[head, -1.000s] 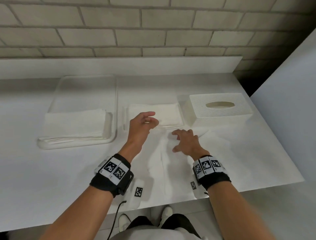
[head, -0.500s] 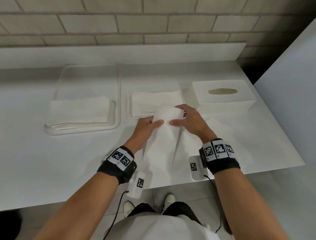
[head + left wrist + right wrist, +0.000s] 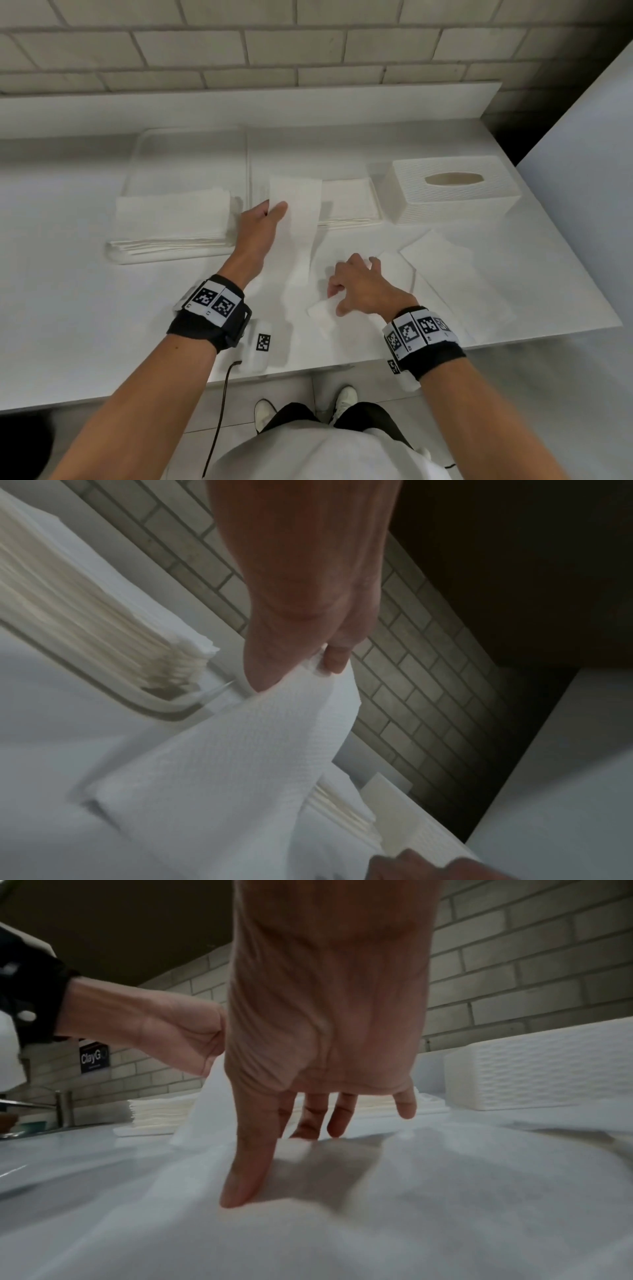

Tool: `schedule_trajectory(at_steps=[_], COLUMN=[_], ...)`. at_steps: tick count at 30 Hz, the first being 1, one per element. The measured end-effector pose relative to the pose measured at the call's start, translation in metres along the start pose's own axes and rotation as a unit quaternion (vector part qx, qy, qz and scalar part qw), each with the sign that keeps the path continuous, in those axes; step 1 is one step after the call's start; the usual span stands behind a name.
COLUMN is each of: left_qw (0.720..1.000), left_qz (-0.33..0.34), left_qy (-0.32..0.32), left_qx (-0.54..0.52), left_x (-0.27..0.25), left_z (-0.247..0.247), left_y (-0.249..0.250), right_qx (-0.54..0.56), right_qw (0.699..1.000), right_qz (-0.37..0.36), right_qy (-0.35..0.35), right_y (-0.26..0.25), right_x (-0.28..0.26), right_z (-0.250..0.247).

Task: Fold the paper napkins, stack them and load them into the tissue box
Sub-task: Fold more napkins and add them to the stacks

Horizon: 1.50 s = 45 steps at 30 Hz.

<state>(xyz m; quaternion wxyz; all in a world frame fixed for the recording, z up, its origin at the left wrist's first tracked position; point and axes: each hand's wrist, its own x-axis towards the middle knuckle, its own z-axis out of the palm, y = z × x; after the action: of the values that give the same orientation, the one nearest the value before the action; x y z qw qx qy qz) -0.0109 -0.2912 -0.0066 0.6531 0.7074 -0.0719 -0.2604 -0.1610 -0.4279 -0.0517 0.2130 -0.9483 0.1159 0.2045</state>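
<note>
Two grips on one paper napkin.

Lowest in the frame, the right grip: fingers spread and fairly straight, pressing the near end of the napkin flat on the bench, holding nothing. A bit higher, left of the middle, the left grip: thumb and finger pinched on the far edge of the napkin, lifted off the bench, with the sheet hanging as a long strip.

To fold well, bring the pinched edge back down to meet the near end. Line up the corners first, then press. Hold the right grip flat to stop the paper sliding. Go slow: thin paper, likely to tear or crumple with a hard pull. Rub along the fold to make it sharp.

Just right of the right grip, a loose sheet lying open on the bench. Could get caught under the fold, so best nudged aside.

Higher, in the middle, the folded pile, partly hidden behind the lifted napkin. Left of it, a clear tray with a stack of flat napkins. Right of the pile, the tissue box, slot on top, no paper seen in it.

Farthest, along the top of the frame, a brick wall.
</note>
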Motion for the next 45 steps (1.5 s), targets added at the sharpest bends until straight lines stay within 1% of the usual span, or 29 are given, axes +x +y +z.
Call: schedule_trajectory(at_steps=[2,4,6,8,10,12,14,15,17,19,21,22,24,26,28,30,31,33,35,36,38,39,41,43,45], left_qw=[1.0,0.999,0.999,0.998,0.995,0.992,0.988,0.984,0.974,0.967,0.966,0.967,0.969,0.97,0.968,0.971,0.976,0.988,0.992,0.993,0.994,0.995,0.995,0.995,0.994], left_qz=[-0.012,-0.026,-0.035,-0.035,-0.043,-0.061,-0.081,-0.092,-0.111,-0.112,-0.115,-0.115,-0.119,-0.107,-0.1,-0.097,-0.091,-0.078,-0.072,-0.07,-0.064,-0.064,-0.067,-0.073,-0.079], left_qy=[-0.013,-0.026,-0.03,-0.036,-0.042,-0.042,-0.048,-0.059,-0.084,-0.102,-0.107,-0.105,-0.111,-0.137,-0.168,-0.176,-0.166,-0.126,-0.099,-0.094,-0.083,-0.078,-0.073,-0.069,-0.064], left_qx=[0.001,-0.004,-0.023,-0.047,-0.078,-0.101,-0.121,-0.144,-0.18,-0.203,-0.205,-0.2,-0.186,-0.171,-0.157,-0.13,-0.105,-0.046,-0.021,-0.019,-0.023,-0.026,-0.029,-0.028,-0.038], left_x=[-0.003,-0.006,-0.007,-0.01,-0.014,-0.017,-0.017,-0.019,-0.024,-0.023,-0.024,-0.025,-0.029,-0.033,-0.036,-0.037,-0.036,-0.032,-0.028,-0.027,-0.025,-0.024,-0.019,-0.017,-0.016], left_z=[0.002,0.002,0.001,0.001,0.004,0.008,0.011,0.014,0.018,0.018,0.019,0.02,0.027,0.038,0.049,0.06,0.065,0.074,0.081,0.083,0.085,0.085,0.085,0.086,0.087], left_y=[-0.005,-0.01,-0.013,-0.011,-0.009,-0.004,0.001,0.006,0.012,0.011,0.009,0.009,0.009,0.012,0.016,0.016,0.014,0.01,0.005,0.005,0.007,0.006,0.004,0.002,0.0], right_qx=[0.006,0.045,0.158,0.283,0.372,0.429,0.459,0.48,0.537,0.58,0.614,0.629,0.648,0.648,0.621,0.609,0.605,0.586,0.561,0.528,0.405,0.346,0.271,0.22,0.178], right_qw=[1.0,0.999,0.986,0.952,0.91,0.872,0.843,0.828,0.787,0.751,0.72,0.707,0.691,0.69,0.707,0.711,0.713,0.725,0.732,0.744,0.787,0.806,0.833,0.848,0.857], right_qz=[0.0,-0.005,-0.008,-0.017,-0.02,-0.022,-0.023,-0.023,-0.016,-0.005,0.009,0.011,0.009,0.01,0.028,0.055,0.066,0.093,0.123,0.151,0.236,0.278,0.338,0.382,0.401], right_qy=[0.004,0.019,0.051,0.114,0.183,0.236,0.278,0.289,0.302,0.315,0.322,0.323,0.321,0.323,0.339,0.347,0.347,0.351,0.367,0.381,0.4,0.391,0.345,0.293,0.272], right_y=[-0.001,-0.005,-0.009,-0.017,-0.025,-0.03,-0.031,-0.031,-0.027,-0.022,-0.017,-0.016,-0.014,-0.014,-0.014,-0.009,-0.005,0.009,0.033,0.048,0.083,0.098,0.119,0.127,0.129], right_x=[0.0,-0.003,-0.007,-0.012,-0.016,-0.017,-0.017,-0.017,-0.019,-0.019,-0.018,-0.018,-0.016,-0.014,-0.013,-0.011,-0.011,-0.013,-0.017,-0.021,-0.027,-0.03,-0.034,-0.037,-0.037], right_z=[-0.002,-0.01,-0.023,-0.039,-0.054,-0.067,-0.075,-0.077,-0.078,-0.078,-0.075,-0.074,-0.072,-0.07,-0.069,-0.065,-0.063,-0.061,-0.061,-0.061,-0.057,-0.054,-0.045,-0.04,-0.038])
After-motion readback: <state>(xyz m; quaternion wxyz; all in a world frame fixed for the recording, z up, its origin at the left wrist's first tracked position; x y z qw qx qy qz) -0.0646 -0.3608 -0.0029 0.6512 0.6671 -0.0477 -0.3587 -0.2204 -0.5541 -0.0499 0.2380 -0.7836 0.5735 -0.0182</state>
